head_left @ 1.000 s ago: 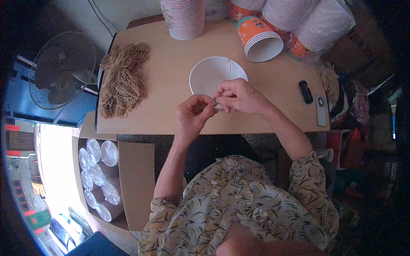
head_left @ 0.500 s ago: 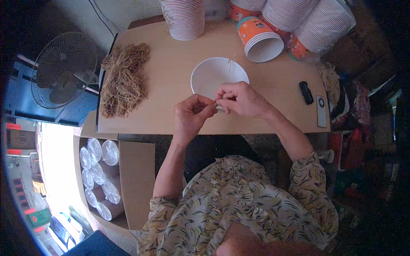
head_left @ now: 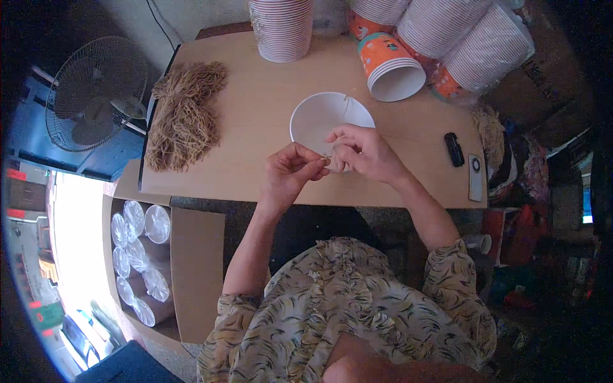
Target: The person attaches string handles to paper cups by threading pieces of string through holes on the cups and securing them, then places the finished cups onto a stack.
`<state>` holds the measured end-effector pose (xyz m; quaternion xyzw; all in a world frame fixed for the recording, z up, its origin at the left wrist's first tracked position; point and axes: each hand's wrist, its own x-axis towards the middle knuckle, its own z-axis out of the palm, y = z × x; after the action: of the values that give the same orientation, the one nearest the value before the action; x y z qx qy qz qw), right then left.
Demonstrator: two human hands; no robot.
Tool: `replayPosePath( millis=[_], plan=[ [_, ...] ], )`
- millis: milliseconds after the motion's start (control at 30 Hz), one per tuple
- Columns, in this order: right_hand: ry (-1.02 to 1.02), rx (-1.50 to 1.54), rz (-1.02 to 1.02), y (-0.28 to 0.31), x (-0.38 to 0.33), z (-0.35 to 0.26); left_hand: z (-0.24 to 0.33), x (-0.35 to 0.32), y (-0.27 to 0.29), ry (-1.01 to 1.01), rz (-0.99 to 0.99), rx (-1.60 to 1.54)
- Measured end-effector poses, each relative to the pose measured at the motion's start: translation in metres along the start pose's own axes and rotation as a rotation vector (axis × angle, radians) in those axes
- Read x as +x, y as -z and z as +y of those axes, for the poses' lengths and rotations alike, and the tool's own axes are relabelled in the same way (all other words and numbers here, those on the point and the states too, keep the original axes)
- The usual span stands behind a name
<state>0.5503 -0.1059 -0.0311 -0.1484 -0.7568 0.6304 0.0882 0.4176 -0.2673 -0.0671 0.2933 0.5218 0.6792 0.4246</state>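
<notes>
A white-lined paper bucket (head_left: 319,115) sits mid-table with its mouth facing me. A thin tan cord (head_left: 347,100) shows at its far rim. At the near rim, my left hand (head_left: 290,171) is closed, thumb and forefinger pinching a small tan piece that looks like a cord end. My right hand (head_left: 370,153) is just beside it, fingers bent and thumb near the forefinger, partly covering the bucket. Whatever the right fingers hold is too small to make out. Both hands hide the bucket's near edge.
A bundle of tan cords (head_left: 185,121) lies at left. Tall bucket stacks (head_left: 281,29) and orange buckets (head_left: 389,64) stand at the back. A black clip-like object (head_left: 454,149) and a white remote-like object (head_left: 475,177) lie at right. A carton (head_left: 198,274) holds plastic-wrapped stacks; a fan (head_left: 96,96) stands left.
The whole view has shifted slightly. My right fingers have drawn a little apart from my left fingertips, which still pinch the small piece.
</notes>
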Motion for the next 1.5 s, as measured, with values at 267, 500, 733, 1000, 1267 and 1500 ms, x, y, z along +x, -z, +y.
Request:
replayPosePath(
  millis=[267,500,733,1000,1267,1500],
  plan=[
    [0.041,-0.164,-0.07,0.002,0.001,-0.007,-0.004,0.002,0.0,-0.015,0.002,0.016],
    [0.288,-0.251,0.055,-0.003,0.003,0.009,-0.003,0.002,-0.001,0.008,-0.011,0.002],
    [0.143,-0.238,0.034,-0.006,-0.001,0.006,-0.008,0.003,-0.001,-0.022,-0.044,0.007],
    [0.252,-0.317,0.153,-0.011,-0.001,-0.002,-0.008,0.003,-0.005,-0.056,-0.043,0.094],
    [0.33,-0.28,0.212,-0.008,-0.001,-0.006,0.0,0.0,-0.012,-0.106,-0.058,0.132],
    [0.257,-0.522,0.227,-0.009,-0.011,-0.026,-0.009,-0.006,-0.007,-0.24,0.054,0.283]
  ],
)
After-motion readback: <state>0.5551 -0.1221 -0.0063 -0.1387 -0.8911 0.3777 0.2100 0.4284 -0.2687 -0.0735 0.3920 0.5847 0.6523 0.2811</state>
